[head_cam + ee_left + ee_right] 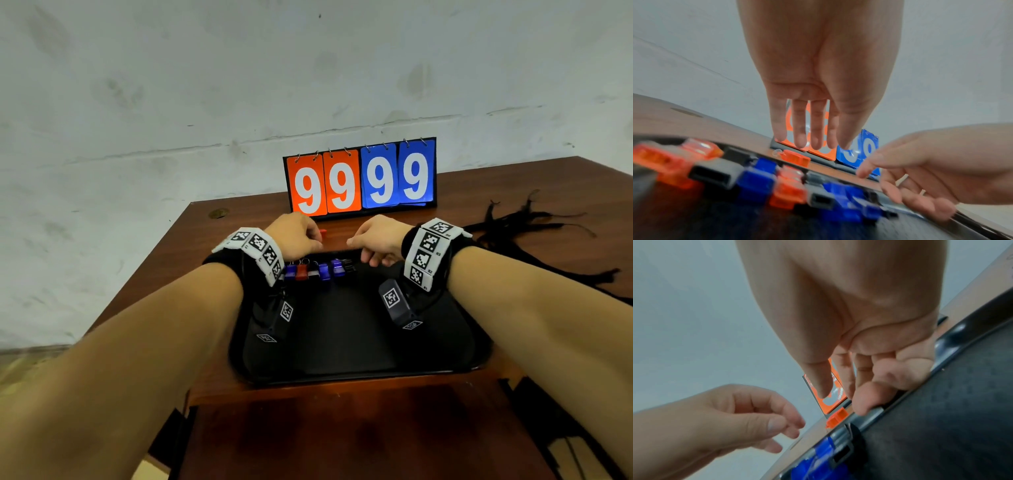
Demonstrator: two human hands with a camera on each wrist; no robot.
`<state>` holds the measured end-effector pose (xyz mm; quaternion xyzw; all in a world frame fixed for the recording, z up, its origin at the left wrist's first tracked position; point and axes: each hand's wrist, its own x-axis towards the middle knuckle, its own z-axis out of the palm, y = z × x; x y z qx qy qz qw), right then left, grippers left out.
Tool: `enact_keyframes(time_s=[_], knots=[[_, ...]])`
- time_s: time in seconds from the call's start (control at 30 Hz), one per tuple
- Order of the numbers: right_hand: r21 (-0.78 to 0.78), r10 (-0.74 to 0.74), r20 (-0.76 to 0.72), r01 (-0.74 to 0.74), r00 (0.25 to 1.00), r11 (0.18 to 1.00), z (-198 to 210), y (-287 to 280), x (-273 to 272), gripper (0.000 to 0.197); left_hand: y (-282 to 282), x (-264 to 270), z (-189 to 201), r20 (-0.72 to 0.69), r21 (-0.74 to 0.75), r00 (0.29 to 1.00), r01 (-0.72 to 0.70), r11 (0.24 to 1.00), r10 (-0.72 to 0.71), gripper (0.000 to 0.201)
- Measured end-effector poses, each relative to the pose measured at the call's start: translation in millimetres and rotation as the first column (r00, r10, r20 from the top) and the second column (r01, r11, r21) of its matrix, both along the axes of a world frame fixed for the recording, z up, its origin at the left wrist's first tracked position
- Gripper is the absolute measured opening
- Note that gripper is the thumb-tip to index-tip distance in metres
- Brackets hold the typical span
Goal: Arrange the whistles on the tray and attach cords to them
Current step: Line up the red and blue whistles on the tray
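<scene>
A row of several orange, blue and black whistles (318, 270) (756, 180) lies along the far edge of the black tray (342, 335). One orange whistle (324, 233) (796, 158) (836, 418) lies on the table just beyond the tray. My left hand (317, 240) (813, 142) hovers over that whistle with relaxed fingers and holds nothing. My right hand (356, 246) (842, 395) is beside it, fingers loosely curled and empty, one fingertip (865, 407) touching the tray rim. Black cords (513, 226) lie in a heap on the table at the right.
A flip scoreboard (361, 180) reading 99 99 stands behind the hands against the white wall. The wooden table (239, 233) ends close to the tray's left side and near edge. The tray's near half (342, 356) holds no whistles.
</scene>
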<state>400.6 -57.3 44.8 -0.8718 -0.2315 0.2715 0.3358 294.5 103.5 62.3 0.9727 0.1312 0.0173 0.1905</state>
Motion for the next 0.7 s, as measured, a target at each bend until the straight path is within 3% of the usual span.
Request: enact_keyframes(time_s=[0.13, 0.27, 0.4, 0.5, 0.6, 0.7], knots=[[0.042, 0.038, 0.068, -0.041, 0.997, 0.998, 8, 12, 6, 0.017, 29, -3, 3, 0.0, -0.002, 0.992, -0.123, 0.992, 0.123, 0.014], [-0.01, 0.134, 0.152, -0.134, 0.979, 0.991, 11, 40, 7, 0.024, 46, -5, -2, -0.004, -0.038, 0.984, -0.179, 0.983, 0.179, 0.01], [-0.248, 0.384, 0.172, -0.338, 0.907, 0.908, 22, 76, 4, 0.035, 58, -4, -6, -0.018, -0.068, 0.983, -0.181, 0.981, 0.181, 0.008], [-0.4, 0.492, 0.181, -0.394, 0.851, 0.828, 28, 94, 1, 0.039, 63, -2, -7, -0.024, -0.09, 0.986, -0.168, 0.982, 0.166, 0.009], [-0.482, 0.525, 0.168, -0.395, 0.834, 0.782, 26, 104, 0, 0.04, 67, -2, -9, -0.019, -0.107, 0.988, -0.155, 0.982, 0.154, 0.01], [-0.498, 0.498, 0.163, -0.365, 0.851, 0.787, 21, 110, 4, 0.04, 70, -3, -11, -0.01, -0.129, 0.988, -0.152, 0.98, 0.152, 0.012]])
